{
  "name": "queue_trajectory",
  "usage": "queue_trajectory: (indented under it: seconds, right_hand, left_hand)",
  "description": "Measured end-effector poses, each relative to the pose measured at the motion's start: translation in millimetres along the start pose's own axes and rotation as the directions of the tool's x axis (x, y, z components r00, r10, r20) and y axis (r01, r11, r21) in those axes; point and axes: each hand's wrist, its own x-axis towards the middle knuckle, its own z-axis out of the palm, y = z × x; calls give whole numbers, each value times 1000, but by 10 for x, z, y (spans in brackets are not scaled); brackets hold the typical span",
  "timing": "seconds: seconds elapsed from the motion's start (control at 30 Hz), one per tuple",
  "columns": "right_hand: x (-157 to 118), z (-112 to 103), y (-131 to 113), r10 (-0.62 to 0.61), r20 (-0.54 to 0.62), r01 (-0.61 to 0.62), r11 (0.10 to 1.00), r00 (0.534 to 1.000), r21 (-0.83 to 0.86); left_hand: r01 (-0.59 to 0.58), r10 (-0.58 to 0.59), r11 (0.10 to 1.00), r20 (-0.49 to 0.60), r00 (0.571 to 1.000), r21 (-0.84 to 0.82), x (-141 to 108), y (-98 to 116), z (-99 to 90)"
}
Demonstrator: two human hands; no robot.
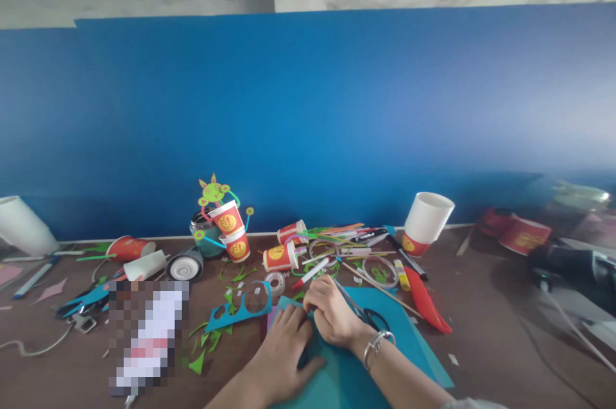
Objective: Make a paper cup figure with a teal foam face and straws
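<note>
Blue and teal paper sheets (pixel 409 332) lie on the brown table under both hands. My left hand (pixel 289 345) rests on them, its thumb apart from the fingers. Close beside it, my right hand (pixel 330 313) has its fingers curled in; whatever it may hold is hidden. Dark-handled scissors (pixel 375 319) lie on the paper by my right wrist, which wears a silver bracelet (pixel 378 348). A red-capped marker (pixel 312 273) lies just beyond the hands. A blue paper strip with round holes (pixel 235 313) sits to their left.
Two stacked red cups (pixel 235 245) carry a green paper figure (pixel 212 192). White cups (pixel 428 223) stand at the back right. Green scraps (pixel 197 364), a tape roll (pixel 274 284), a red paper piece (pixel 426 303) and a glue stick (pixel 402 274) surround the paper. A blue partition (pixel 308 120) rises behind.
</note>
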Motion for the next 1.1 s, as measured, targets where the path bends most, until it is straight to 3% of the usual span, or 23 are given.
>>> queue_trajectory:
  seconds: [0.33, 0.43, 0.5, 0.57, 0.67, 0.77, 0.9, 1.0, 1.1]
  right_hand:
    - [2, -2, 4, -4, -1, 4, 1000, 1000, 0]
    - [4, -8, -1, -2, -6, 2, 1000, 1000, 1]
    - [6, -12, -5, -1, -11, 1, 1000, 1000, 1]
    - [6, -11, -3, 4, -10, -4, 1000, 1000, 2]
    - [1, 5, 17, 10, -4, -10, 1000, 1000, 5]
    - [-9, 28, 46, 7, 3, -7, 1000, 1000, 12]
    - [-15, 42, 62, 9, 12, -9, 1000, 1000, 7]
    - [-9, 36, 50, 13, 11, -13, 1000, 1000, -2]
    - [-2, 26, 34, 9, 5, -9, 1000, 1000, -1]
  left_hand:
    - [68, -75, 988, 44, 996, 140, 4, -38, 103]
    - [78, -80, 985, 5, 997, 153, 20, -76, 110]
    - [125, -118, 990, -90, 989, 69, 42, -122, 81]
    - [230, -247, 967, -193, 950, -106, 68, -174, 19]
    - [319, -417, 870, -215, 883, -377, 83, -217, -112]
    - [244, -314, 909, -170, 934, -338, 36, -174, -202]
    - [104, -104, 995, -80, 991, -4, -65, -62, -139]
    - [2, 8, 979, -49, 999, 206, -96, -31, -8]
    - [-72, 77, 949, -4, 997, 308, -91, -49, 97]
